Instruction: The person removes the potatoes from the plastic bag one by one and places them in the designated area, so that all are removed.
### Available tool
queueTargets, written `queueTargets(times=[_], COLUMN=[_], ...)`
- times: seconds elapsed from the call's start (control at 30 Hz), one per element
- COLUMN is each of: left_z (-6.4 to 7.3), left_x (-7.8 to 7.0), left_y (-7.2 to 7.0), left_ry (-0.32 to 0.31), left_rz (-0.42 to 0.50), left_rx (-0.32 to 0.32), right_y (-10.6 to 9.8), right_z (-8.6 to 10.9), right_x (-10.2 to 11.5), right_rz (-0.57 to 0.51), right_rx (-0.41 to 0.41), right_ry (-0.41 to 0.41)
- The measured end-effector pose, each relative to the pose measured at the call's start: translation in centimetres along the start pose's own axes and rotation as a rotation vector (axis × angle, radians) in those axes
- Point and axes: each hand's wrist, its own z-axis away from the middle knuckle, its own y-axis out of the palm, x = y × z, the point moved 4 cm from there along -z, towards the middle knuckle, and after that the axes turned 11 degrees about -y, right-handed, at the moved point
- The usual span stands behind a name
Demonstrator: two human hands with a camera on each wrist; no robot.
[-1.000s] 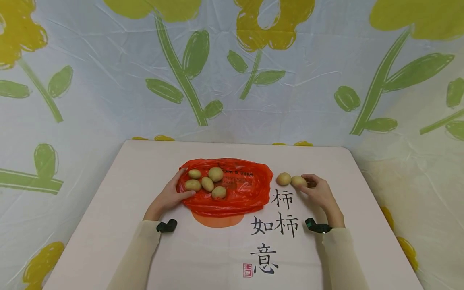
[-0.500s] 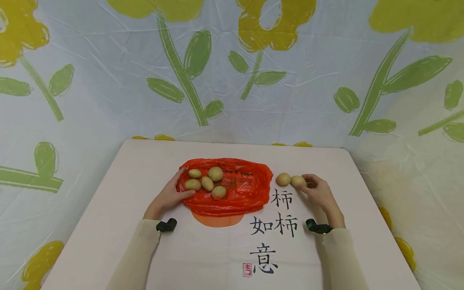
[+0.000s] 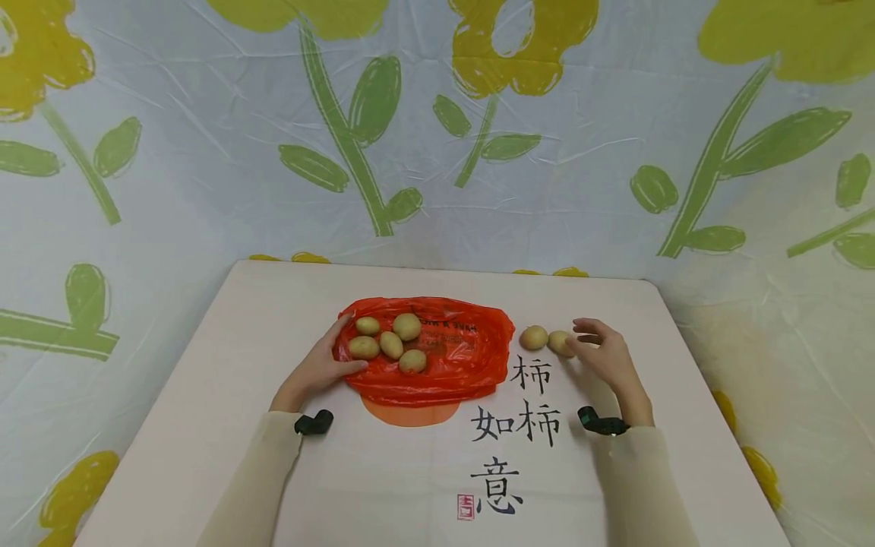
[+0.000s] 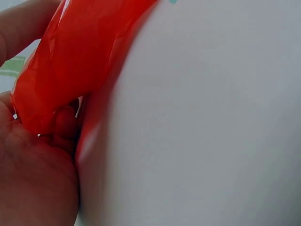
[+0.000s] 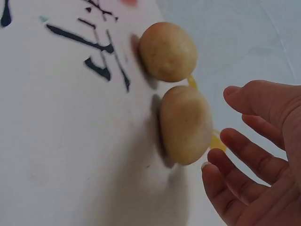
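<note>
My left hand [image 3: 320,371] grips the left rim of a red plastic bag [image 3: 465,353], with the thumb on the near side. In the left wrist view the hand's fingers are partly hidden by the red plastic bag [image 4: 75,61]. Several potatoes [image 3: 391,346] lie inside the bag, in its left half. To the right of it, two more potatoes rest side by side on the table: a rounder potato [image 3: 534,337] and an oval potato [image 3: 561,343]. My right hand [image 3: 607,357] is beside the oval one, its fingers spread and apart from the potato [image 5: 186,125] in the right wrist view.
The pale table [image 3: 219,441] bears black brush characters [image 3: 497,486] and a red seal mark [image 3: 465,507]. An orange printed patch [image 3: 413,415] shows at the bag's near side. Flower-patterned sheeting [image 3: 567,167] surrounds the table's back and sides.
My right hand has let go of the oval potato, its fingers opening and lifting slightly away. The left hand, the bag and the potatoes in it stay in place.
</note>
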Motion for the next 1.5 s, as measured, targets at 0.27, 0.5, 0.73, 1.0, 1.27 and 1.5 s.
queueTargets(times=[0.27, 0.5, 0.73, 1.0, 1.27, 1.5], left_z=[-0.1, -0.1, -0.2, -0.2, -0.2, -0.1], left_x=[0.2, 0.2, 0.3, 0.4, 0.4, 0.1], left_y=[0.0, 0.0, 0.1, 0.1, 0.2, 0.2], left_ry=[-0.005, 0.008, 0.019, -0.001, 0.001, 0.008], left_rz=[-0.010, -0.004, -0.008, 0.003, 0.006, 0.003], left_rx=[-0.003, -0.002, -0.004, -0.007, -0.006, -0.009], right_y=[-0.5, 0.7, 2.9, 5.1, 7.5, 10.0], right_z=[-1.7, -3.0, -4.0, -5.0, -5.9, -7.1], right_x=[2.8, 5.9, 9.5, 13.1, 15.1, 15.8], right_rz=[-0.006, -0.049, -0.061, -0.111, -0.134, -0.171], right_rx=[-0.023, 0.010, 0.073, 0.124, 0.188, 0.254], right_ry=[-0.094, -0.153, -0.189, -0.281, -0.327, -0.319])
